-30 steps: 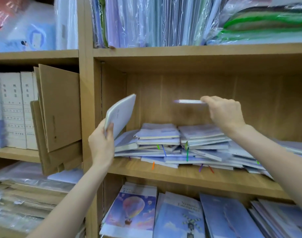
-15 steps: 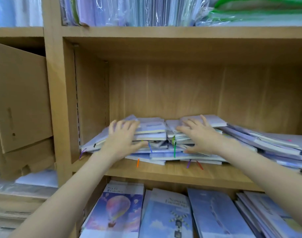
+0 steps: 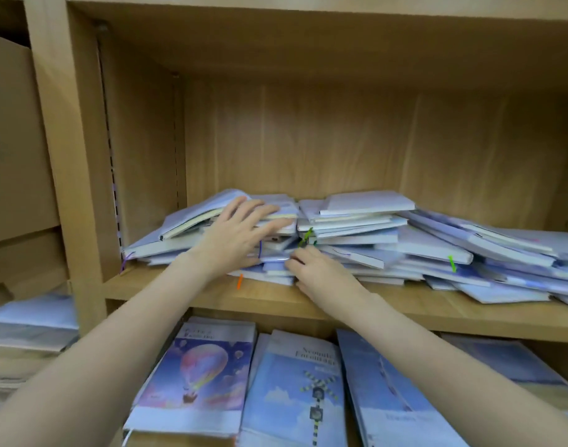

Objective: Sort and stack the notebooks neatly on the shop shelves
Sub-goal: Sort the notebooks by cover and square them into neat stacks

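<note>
Notebooks (image 3: pixel 357 227): messy pale purple pile along the middle shelf (image 3: pixel 195 293), from the left corner to the right edge.
Left hand (image 3: pixel 236 235): flat on the left stack, fingers straight and a little spread.
Right hand (image 3: pixel 321 274): at the front edge, fingertips tucked into the pile's low layers; cannot tell if pinching.
Lower shelf: picture-cover books (image 3: pixel 195 379) lying flat.
</note>
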A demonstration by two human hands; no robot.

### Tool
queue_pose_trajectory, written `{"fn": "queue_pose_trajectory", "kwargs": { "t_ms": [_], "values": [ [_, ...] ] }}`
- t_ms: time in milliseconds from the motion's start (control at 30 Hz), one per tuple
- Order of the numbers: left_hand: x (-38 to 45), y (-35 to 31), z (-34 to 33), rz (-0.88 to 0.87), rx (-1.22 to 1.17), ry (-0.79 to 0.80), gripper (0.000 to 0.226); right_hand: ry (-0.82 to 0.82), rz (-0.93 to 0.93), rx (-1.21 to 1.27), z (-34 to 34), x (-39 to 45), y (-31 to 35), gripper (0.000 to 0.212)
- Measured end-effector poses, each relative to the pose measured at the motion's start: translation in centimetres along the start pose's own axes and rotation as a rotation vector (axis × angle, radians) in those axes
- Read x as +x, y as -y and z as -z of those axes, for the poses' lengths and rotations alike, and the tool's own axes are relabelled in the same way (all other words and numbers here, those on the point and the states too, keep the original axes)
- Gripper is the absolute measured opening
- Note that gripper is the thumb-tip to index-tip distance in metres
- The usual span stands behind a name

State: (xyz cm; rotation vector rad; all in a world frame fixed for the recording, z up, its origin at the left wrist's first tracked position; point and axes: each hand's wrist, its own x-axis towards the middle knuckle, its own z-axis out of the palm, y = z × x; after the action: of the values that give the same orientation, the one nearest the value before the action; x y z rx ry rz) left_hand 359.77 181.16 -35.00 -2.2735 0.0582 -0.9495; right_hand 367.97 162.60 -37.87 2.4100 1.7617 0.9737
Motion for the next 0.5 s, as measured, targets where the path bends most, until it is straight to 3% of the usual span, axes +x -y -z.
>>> {"fn": "queue_pose_trajectory", "kwargs": {
  "t_ms": [167, 333, 500],
  "values": [
    [-0.7, 0.3, 0.4, 0.025, 0.125, 0.057, 0.116, -0.232, 0.099, -0.052, -1.3, 1.1, -0.1, 0.024],
    [-0.4, 0.1, 0.5, 0.041, 0.124, 0.08, 0.118, -0.242, 0.115, -0.272, 0.4, 0.7, 0.2, 0.033],
    [0.6, 0.8, 0.5, 0.082, 0.113, 0.048, 0.123, -0.308, 0.095, -0.162, 2.0, -0.1, -1.8, 0.039]
  ]
}}
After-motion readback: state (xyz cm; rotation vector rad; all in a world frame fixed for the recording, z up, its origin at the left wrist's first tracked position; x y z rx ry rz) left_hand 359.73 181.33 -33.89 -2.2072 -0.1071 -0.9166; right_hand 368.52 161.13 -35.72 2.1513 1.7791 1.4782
